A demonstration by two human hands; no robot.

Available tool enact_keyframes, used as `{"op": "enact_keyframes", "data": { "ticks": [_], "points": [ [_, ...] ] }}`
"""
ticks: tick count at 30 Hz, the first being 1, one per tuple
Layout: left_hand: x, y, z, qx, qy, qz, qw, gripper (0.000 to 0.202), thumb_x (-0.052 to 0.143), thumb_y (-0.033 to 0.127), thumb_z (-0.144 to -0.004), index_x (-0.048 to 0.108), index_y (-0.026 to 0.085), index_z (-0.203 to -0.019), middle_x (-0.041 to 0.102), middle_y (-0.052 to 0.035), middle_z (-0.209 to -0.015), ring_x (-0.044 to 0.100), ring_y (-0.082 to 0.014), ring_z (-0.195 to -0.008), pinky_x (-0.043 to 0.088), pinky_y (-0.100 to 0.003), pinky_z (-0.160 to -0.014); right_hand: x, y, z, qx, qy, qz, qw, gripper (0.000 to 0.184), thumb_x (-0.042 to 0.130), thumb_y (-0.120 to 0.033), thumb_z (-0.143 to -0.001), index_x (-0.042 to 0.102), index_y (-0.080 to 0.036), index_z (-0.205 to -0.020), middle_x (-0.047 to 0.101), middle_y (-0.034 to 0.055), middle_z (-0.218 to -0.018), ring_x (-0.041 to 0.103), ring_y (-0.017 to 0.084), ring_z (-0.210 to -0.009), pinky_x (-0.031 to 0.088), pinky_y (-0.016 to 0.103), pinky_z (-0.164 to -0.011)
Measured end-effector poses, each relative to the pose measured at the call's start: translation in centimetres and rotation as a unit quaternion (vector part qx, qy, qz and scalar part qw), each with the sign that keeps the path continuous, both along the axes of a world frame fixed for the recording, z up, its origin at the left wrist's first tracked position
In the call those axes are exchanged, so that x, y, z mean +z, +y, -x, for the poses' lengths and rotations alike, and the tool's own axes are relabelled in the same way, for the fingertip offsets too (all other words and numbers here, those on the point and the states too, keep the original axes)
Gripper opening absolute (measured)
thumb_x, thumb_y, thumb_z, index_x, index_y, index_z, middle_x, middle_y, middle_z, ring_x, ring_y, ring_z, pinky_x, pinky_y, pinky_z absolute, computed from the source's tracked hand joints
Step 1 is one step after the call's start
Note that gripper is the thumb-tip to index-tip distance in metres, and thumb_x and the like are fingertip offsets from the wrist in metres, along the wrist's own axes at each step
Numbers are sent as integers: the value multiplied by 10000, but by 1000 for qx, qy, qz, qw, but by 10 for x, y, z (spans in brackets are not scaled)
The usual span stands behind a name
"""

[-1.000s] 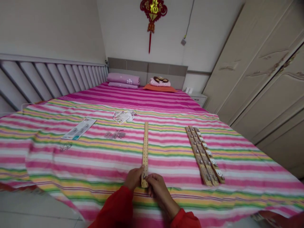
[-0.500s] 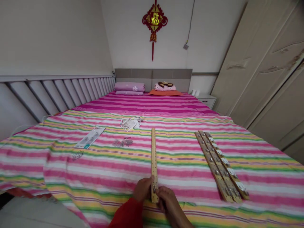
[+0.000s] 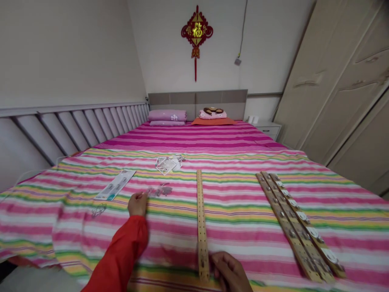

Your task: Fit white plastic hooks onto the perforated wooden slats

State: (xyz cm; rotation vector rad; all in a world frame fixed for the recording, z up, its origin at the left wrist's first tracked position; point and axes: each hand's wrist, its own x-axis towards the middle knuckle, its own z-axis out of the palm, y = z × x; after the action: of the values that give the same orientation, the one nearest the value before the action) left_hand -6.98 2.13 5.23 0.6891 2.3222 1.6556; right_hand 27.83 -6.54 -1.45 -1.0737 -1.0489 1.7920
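A narrow pale wooden strip with rows of holes (image 3: pixel 201 219) lies lengthwise on the striped bedspread, a small metal piece at its near end. My right hand (image 3: pixel 231 271) is beside that end with its fingers curled; what they hold, if anything, is hidden. Off to the left, my left hand (image 3: pixel 138 204), in a red sleeve, is at the edge of a loose group of small clear and grey pieces (image 3: pixel 161 190). Its fingertips are pinched together, and I cannot make out what is between them.
Several wooden strips carrying metal and white round pieces (image 3: pixel 291 227) lie at the right. At the left are a clear-and-white package (image 3: pixel 117 184) and a thin wire-like bundle (image 3: pixel 99 209). White cards and packets (image 3: pixel 169 163) lie farther back.
My left hand has left the strip's near end and moved left and forward to the small pieces. My right hand has shifted slightly right, off the metal piece. The view has tilted a little.
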Motion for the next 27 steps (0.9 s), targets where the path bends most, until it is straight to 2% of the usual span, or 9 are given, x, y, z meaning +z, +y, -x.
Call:
{"op": "enact_keyframes", "data": {
  "ticks": [3,8,11,14,18,20,23,27],
  "points": [
    [-2,13,14,19,3,34,999,330,693,457,-561,633,169,-710,600,-11,-592,547,-181,-595,472,-341,-633,2,2,-1,0,-2,3,1000,517,726,-658,-630,606,-156,-667,546,-34,-513,313,11,-328,144,174,-348],
    [-5,18,16,15,-3,56,998,245,704,399,-542,566,197,-552,571,-12,-511,531,-191,-539,454,-359,-603,5,2,-2,-32,-14,-4,999,514,725,-650,-637,580,-157,-645,531,-38,-506,302,13,-341,135,177,-363],
    [-8,16,14,18,-1,34,999,235,686,396,-553,559,198,-551,587,-12,-539,544,-189,-567,458,-353,-622,8,2,-4,-35,-17,-8,999,521,725,-656,-631,584,-156,-663,528,-41,-515,304,16,-355,149,178,-374],
    [-8,9,7,11,-2,-13,1000,254,648,420,-584,606,180,-655,621,-9,-616,568,-176,-618,471,-321,-626,11,3,-6,-31,-15,-14,999,520,727,-656,-629,588,-158,-676,519,-44,-513,306,23,-363,166,185,-381],
    [-5,-15,-19,-56,-20,-150,987,359,662,455,-607,647,163,-816,651,-20,-706,598,-169,-648,497,-302,-618,16,4,-5,-29,-17,-21,999,510,718,-655,-639,573,-167,-656,509,-44,-498,302,32,-359,160,199,-381],
    [0,-33,-38,-98,51,-206,972,316,680,439,-655,660,172,-822,670,-39,-808,629,-181,-764,520,-303,-697,21,6,-3,-30,-18,-27,999,511,719,-659,-632,571,-171,-646,516,-39,-493,303,36,-350,154,206,-375],
    [6,-60,-72,-187,193,-232,935,174,652,351,-760,680,196,-834,676,-55,-933,634,-190,-920,530,-312,-799,33,8,3,-29,-12,-42,999,527,739,-669,-589,580,-168,-635,538,-28,-496,331,44,-347,170,211,-370],
    [8,-90,-116,-253,288,-236,893,91,612,227,-821,683,216,-878,689,-52,-935,646,-179,-930,540,-312,-816,49,10,9,-32,8,-50,998,517,738,-656,-602,580,-165,-625,546,-30,-498,341,40,-346,192,207,-375]
  ]
}}
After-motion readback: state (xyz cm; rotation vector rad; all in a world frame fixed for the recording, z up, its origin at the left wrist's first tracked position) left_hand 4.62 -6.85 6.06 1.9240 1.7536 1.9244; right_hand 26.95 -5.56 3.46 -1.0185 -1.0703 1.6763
